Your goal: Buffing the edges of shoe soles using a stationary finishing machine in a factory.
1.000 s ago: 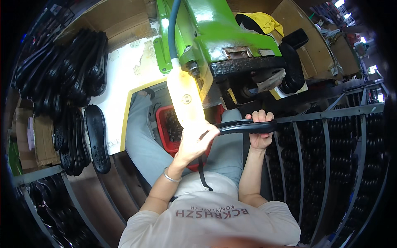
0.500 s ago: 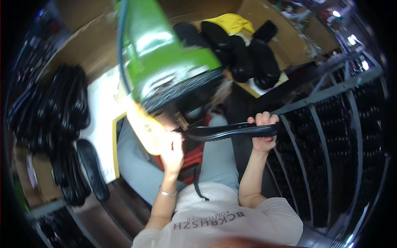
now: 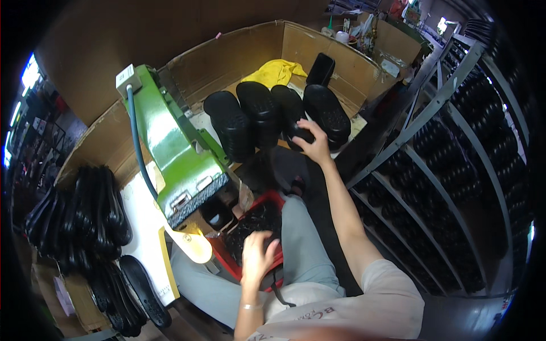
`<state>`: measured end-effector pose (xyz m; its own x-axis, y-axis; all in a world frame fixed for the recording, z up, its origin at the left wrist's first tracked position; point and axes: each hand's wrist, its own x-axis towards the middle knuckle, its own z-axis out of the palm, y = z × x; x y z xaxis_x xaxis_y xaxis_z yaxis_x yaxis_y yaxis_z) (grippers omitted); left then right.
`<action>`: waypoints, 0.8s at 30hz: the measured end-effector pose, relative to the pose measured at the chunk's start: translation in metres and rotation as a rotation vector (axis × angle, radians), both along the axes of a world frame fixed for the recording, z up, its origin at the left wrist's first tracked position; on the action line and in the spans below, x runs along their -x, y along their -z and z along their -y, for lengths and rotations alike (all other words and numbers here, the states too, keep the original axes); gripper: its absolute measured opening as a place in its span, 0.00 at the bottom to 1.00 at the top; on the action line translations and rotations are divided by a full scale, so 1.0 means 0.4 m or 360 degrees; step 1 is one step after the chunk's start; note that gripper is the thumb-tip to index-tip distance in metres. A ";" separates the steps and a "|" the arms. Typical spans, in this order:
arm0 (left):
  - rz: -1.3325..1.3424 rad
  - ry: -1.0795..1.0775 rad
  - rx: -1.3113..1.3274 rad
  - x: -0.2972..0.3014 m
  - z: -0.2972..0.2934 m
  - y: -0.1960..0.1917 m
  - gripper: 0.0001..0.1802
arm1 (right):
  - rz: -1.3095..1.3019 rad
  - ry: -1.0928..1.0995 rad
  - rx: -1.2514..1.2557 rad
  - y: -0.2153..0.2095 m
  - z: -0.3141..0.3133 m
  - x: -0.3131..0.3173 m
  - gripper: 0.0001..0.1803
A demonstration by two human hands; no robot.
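The black sole [image 3: 287, 102] in play is on top of the third stack from the left, over on the far side of the table, sitting at a slight slant. Right hand [image 3: 315, 143] is at its near end, thumb and fingers spread apart around the edge, but honestly can't tell if it's actually gripping or just touching. Two more stacks of black soles [image 3: 228, 122] stand just left of it, and another black stack [image 3: 329, 112] is right beside it on the right. Behind those there's a bunched yellow cloth [image 3: 273, 74] and a cardboard wall [image 3: 227, 62] wrapping round the back.

Left hand [image 3: 260, 254] is well apart from all that, hanging over the red basket [image 3: 276, 197] with dark scraps in it, thumb wide of the fingers and nothing visible in it. Green machine [image 3: 177, 139] with a blue hose [image 3: 136, 148] is to the left of the stacks, then a big heap of black soles [image 3: 91, 210] further left, and a metal rack [image 3: 438, 102] full of black stuff along the right side
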<state>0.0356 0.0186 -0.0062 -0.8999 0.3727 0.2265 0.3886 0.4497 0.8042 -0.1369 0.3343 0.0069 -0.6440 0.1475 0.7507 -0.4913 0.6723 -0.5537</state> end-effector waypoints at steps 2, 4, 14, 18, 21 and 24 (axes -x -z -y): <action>-0.0316 -0.0308 0.0176 -0.033 0.106 -0.012 0.18 | 0.0040 0.0071 -0.0054 0.009 -0.038 -0.013 0.16; -0.0304 -0.0749 0.0587 -0.085 0.273 -0.013 0.26 | 0.0082 0.0154 -0.0040 0.007 -0.053 -0.024 0.14; -0.0141 -0.1550 0.1347 -0.279 0.757 -0.020 0.28 | -0.0068 0.0673 -0.0543 -0.081 0.164 -0.141 0.14; -0.0173 -0.1530 0.0459 -0.255 0.694 -0.042 0.23 | 0.0789 0.0054 0.0421 0.119 0.246 -0.235 0.13; 0.0055 -0.1149 0.0103 -0.238 0.576 -0.144 0.20 | 0.1367 -0.0594 0.0731 0.120 0.468 -0.321 0.17; 0.0199 -0.0675 -0.0305 -0.174 0.473 -0.148 0.18 | 0.1257 -0.0994 0.1262 0.201 0.526 -0.362 0.39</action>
<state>0.1052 -0.1705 0.0532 -0.9882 -0.0711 0.1355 0.0980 0.3864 0.9171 0.0079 0.1240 -0.0735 -0.9937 -0.1101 -0.0192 0.0410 -0.1988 -0.9792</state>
